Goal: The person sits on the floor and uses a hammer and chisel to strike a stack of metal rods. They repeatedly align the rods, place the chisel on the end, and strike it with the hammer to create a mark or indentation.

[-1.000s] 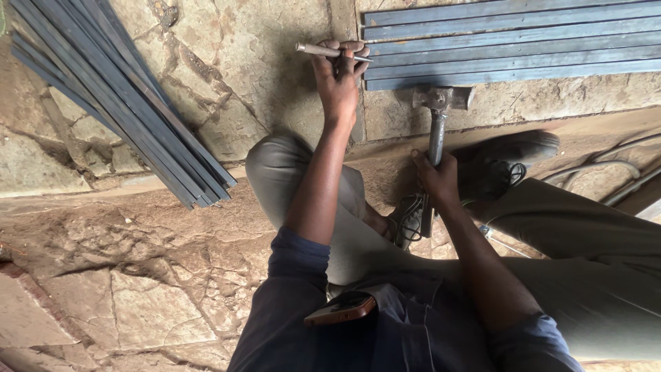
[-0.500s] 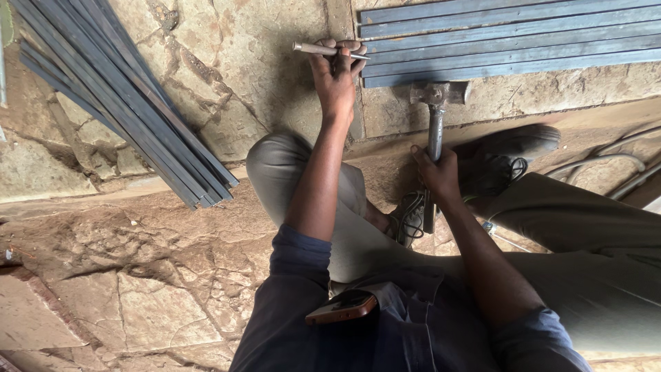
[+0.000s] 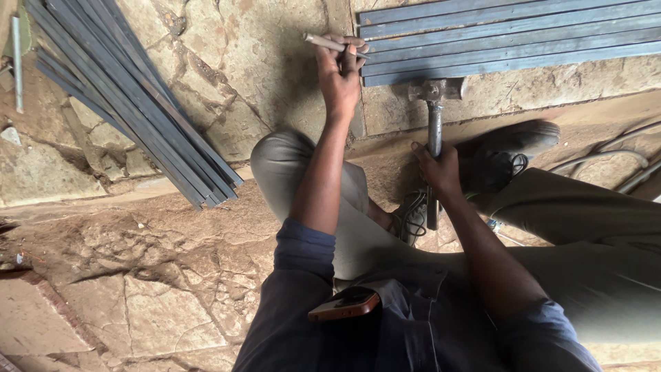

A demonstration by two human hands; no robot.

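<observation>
My left hand (image 3: 339,72) is shut on a thin metal rod (image 3: 323,43), a chisel-like piece that sticks out to the left near the end of a row of flat grey steel bars (image 3: 509,38). My right hand (image 3: 437,169) grips the metal handle of a hammer (image 3: 435,93). The hammer head rests just below the nearest bar of that row. I sit on a cracked stone floor (image 3: 138,275) with my knees bent.
A second bundle of long steel bars (image 3: 131,103) lies diagonally at the upper left. My dark shoe (image 3: 506,155) sits right of the hammer. Cables (image 3: 613,169) run at the right edge. A phone (image 3: 344,303) pokes from my shirt pocket.
</observation>
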